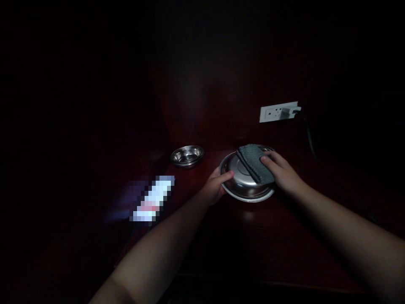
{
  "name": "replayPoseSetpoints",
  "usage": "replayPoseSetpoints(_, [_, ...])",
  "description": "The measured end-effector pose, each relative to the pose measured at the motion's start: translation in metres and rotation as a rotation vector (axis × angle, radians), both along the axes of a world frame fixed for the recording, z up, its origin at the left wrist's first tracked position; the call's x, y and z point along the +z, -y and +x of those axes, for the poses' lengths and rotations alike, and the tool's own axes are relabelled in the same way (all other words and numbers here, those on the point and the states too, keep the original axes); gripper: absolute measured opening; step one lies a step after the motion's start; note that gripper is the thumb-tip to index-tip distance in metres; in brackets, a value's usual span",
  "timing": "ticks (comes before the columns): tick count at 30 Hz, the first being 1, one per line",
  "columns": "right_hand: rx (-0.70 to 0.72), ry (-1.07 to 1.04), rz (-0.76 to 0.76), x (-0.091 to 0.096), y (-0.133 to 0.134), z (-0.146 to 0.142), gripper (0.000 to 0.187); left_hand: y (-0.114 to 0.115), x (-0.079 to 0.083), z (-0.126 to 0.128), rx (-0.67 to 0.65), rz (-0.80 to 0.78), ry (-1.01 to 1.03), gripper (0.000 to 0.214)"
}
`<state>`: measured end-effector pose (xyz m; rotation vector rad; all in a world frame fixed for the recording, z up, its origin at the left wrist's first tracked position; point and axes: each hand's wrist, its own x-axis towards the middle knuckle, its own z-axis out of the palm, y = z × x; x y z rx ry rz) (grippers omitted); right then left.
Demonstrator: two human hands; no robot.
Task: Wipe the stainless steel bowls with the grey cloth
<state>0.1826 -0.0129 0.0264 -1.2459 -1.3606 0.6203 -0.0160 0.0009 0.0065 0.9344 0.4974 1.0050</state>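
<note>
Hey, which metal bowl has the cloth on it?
The bowl in the left hand: the right hand holds the grey cloth against it. The stacked bowls to its left rest on the red surface, with no cloth.

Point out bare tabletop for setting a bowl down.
Red tabletop looks bare in a small patch between the stacked bowls and held bowl, and a wider dim stretch nearer than that bowl. Crowded: around the glowing screen, and at the held bowl: left hand, right hand, cloth. Far right: too dark.
</note>
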Motion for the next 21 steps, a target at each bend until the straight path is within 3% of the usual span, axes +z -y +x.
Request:
replayPoseSetpoints(10, [-0.025, -0.022, -0.017, 0.003, 0.001, -0.001, 0.028, -0.001, -0.003, 0.000, 0.011, 0.005, -0.030, 0.050])
replayPoseSetpoints(16, [-0.029, -0.076, 0.008, -0.003, -0.004, 0.001, 0.032, -0.002, -0.002, 0.002, 0.081, 0.063, 0.062, 0.045])
replayPoseSetpoints(21, [-0.017, -0.206, 0.014, -0.011, -0.011, 0.005, 0.029, -0.002, -0.001, -0.003, 0.005, 0.092, 0.113, 0.042])
